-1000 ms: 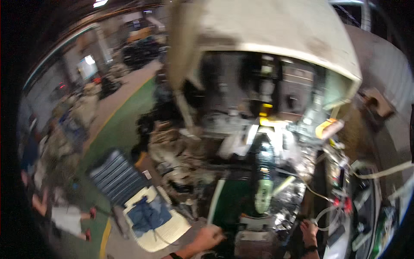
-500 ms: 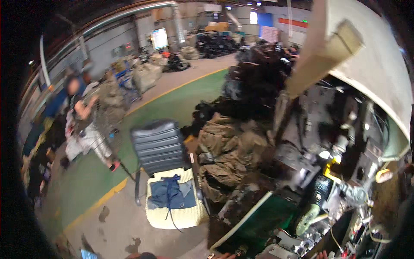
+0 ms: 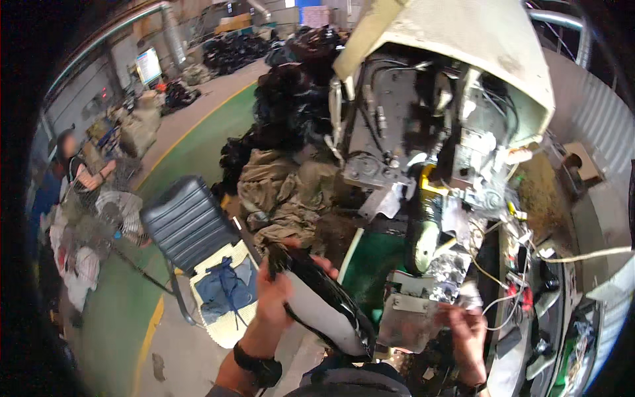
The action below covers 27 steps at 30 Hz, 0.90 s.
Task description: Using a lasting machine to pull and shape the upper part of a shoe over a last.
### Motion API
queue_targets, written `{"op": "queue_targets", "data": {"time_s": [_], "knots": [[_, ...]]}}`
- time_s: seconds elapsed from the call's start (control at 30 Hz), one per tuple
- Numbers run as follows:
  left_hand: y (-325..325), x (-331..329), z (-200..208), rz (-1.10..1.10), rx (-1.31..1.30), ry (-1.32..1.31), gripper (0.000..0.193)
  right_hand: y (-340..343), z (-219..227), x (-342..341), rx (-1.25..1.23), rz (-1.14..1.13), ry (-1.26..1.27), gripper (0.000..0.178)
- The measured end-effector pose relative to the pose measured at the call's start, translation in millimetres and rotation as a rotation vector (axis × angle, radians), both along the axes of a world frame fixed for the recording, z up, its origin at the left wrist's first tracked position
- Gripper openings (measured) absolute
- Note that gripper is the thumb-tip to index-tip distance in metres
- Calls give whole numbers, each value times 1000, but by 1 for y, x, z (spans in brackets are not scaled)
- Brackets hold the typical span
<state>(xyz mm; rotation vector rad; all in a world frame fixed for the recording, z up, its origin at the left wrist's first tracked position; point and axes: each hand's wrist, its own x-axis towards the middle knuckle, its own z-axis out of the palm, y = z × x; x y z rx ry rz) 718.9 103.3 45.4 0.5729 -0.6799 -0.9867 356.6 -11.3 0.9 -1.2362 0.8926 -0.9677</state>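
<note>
In my left hand [image 3: 272, 298] is a long, glossy black shoe upper [image 3: 362, 324] with a pale grey underside [image 3: 324, 306]. The fingers wrap round its upper end, and it slants down to the right in front of me. My right hand [image 3: 466, 331] is apart from it, beside a metal plate [image 3: 410, 324] at the front of the machine [image 3: 377, 169]. Its fingers look loosely bent and parted, slightly blurred, with nothing plainly held. Within the machine sits another black shoe shape [image 3: 423, 228] with a pale bottom, next to a yellow bracket [image 3: 430, 182].
A black chair [image 3: 185, 215] with a pale seat pad and blue cloth stands at the left. Brown sacking [image 3: 281, 192] and heaped black items [image 3: 288, 106] lie beyond. Cables [image 3: 585, 255] hang at the right. Another person [image 3: 83, 169] is by a fan [image 3: 122, 215], far left.
The view has swung right, shifting the chair and machine leftward. My hands have risen from the lower edge into full view, the left one with the shoe upper in it.
</note>
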Motion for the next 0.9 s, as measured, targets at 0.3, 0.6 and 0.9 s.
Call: {"op": "queue_targets", "data": {"time_s": [0.3, 0.6, 0.9], "knots": [[-89, -96, 26, -342, -251, 266, 67, 88, 6, 28, 912, 362, -1187, 110], [-117, -223, 35, -659, 213, -54, 63, 167, -2, -66, -489, -428, 113, 103], [-65, -408, 22, -1070, 301, -55, 63, 270, -70, -170, -668, -761, 276, 110]]}}
